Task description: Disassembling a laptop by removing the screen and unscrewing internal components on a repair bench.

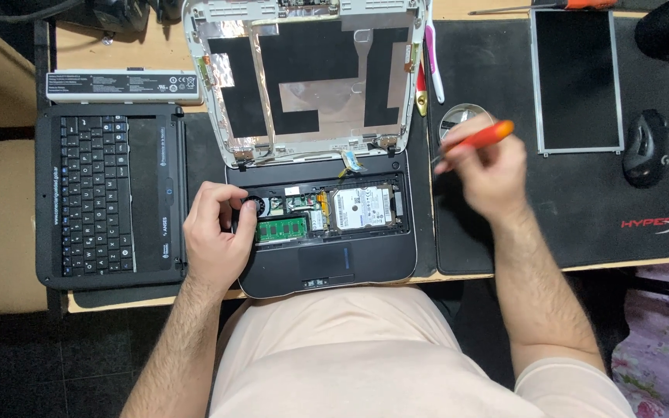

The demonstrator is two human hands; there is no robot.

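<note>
Opened laptop base point(327, 232): left hand point(217, 236) grip pressed on its edge; right hand point(483, 166) pinching orange screwdriver point(480, 138)

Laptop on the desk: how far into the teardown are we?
Done: keyboard panel, battery and screen panel lie apart; the lid shell is bare. In hand: left hand steadies the base at the fan; right hand holds a screwdriver. Left: memory stick and hard drive remain seated.
</note>
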